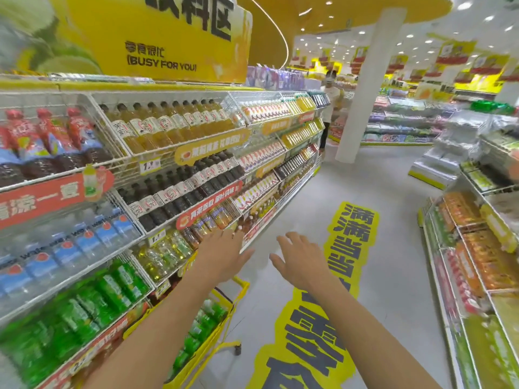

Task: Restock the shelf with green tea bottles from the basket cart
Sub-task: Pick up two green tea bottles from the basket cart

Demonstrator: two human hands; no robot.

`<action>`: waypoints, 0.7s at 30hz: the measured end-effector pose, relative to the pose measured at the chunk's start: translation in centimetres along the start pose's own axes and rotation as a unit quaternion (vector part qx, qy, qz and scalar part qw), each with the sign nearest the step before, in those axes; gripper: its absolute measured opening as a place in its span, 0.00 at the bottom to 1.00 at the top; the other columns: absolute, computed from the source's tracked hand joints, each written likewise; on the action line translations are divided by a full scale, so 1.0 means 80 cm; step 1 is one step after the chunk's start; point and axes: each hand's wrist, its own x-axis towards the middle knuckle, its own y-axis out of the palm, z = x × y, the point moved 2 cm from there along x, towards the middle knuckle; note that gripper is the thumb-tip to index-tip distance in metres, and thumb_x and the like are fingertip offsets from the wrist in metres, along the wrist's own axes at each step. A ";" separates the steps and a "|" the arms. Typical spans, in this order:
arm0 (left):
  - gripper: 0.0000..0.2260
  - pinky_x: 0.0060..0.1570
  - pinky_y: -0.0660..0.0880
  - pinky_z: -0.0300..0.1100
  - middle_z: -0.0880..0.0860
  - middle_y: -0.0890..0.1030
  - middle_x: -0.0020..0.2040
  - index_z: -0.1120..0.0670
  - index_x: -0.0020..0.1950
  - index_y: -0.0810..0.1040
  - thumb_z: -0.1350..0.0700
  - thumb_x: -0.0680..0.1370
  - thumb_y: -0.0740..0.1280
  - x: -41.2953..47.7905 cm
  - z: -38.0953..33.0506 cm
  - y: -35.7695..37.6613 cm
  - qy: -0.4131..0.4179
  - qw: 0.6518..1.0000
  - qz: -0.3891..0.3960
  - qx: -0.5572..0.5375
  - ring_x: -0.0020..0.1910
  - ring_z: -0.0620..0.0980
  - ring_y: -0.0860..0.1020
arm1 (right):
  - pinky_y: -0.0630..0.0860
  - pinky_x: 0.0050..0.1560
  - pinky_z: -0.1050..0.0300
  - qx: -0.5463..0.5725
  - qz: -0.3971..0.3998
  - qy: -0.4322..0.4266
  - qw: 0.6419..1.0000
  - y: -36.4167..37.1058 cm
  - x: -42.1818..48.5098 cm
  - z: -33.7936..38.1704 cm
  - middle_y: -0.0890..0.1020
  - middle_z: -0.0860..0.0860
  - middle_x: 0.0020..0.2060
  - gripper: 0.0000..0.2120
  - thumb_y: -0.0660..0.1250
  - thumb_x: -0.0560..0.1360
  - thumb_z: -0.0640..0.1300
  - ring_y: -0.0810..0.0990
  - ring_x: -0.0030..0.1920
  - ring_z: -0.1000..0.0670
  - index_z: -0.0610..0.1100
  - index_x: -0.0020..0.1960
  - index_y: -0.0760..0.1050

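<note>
Hovering over the aisle, left hand [224,256] and right hand [300,259] hold nothing, fingers [292,239] spread loose. Green tea bottles [207,324] sit in the cart [238,293] beside the shelf [112,335]: probably full, heavy, slick; grip the waist.

The scene is lit brightly and evenly from above by small round ceiling lamps [362,32] in the upper right of the frame, where the picture is almost washed out to white. A thin curved light strip [284,37] is seen at the upper centre. A soft sheen is spread over the grey floor [393,220], and only faint shadows are cast on it. Strong wide-angle distortion is noticed: the lines of the shelf [168,157] are bent at the left and the white pillar [365,88] is shown leaning. The upper left corner is smeared by blur, and the green bottles [84,313] at the lower left are rendered soft. The yellow sign [161,63] near the top is sharper, and its text can be read.
</note>
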 end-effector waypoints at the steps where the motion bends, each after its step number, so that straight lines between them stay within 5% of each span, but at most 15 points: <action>1: 0.26 0.57 0.74 0.53 0.54 0.79 0.59 0.52 0.66 0.72 0.34 0.82 0.50 0.013 0.013 0.003 -0.010 1.000 -0.002 -0.005 0.59 0.57 0.77 | 0.73 0.59 0.46 0.002 0.000 -0.011 1.000 0.002 0.024 0.004 0.71 0.47 0.70 0.26 0.54 0.82 0.62 0.72 0.67 0.42 0.48 0.73 0.66; 10: 0.24 0.52 0.77 0.52 0.52 0.80 0.56 0.50 0.60 0.74 0.34 0.80 0.51 0.058 0.141 0.038 -0.133 0.991 0.005 0.021 0.56 0.55 0.79 | 0.75 0.62 0.41 0.049 0.005 -0.156 0.987 0.044 0.194 0.093 0.71 0.45 0.70 0.26 0.54 0.82 0.61 0.69 0.70 0.41 0.47 0.74 0.64; 14: 0.28 0.55 0.77 0.55 0.49 0.80 0.59 0.46 0.66 0.73 0.31 0.79 0.46 0.050 0.192 0.070 -0.216 0.975 0.039 0.020 0.59 0.55 0.79 | 0.74 0.61 0.42 0.053 0.018 -0.238 0.970 0.080 0.249 0.145 0.72 0.43 0.71 0.27 0.55 0.82 0.61 0.68 0.72 0.40 0.46 0.74 0.66; 21: 0.28 0.57 0.75 0.54 0.56 0.79 0.58 0.53 0.67 0.70 0.34 0.81 0.48 0.044 0.236 0.112 -0.359 0.926 0.109 0.044 0.59 0.59 0.77 | 0.77 0.57 0.42 0.063 0.060 -0.372 0.924 0.145 0.335 0.214 0.75 0.43 0.67 0.26 0.55 0.82 0.62 0.75 0.65 0.39 0.43 0.69 0.70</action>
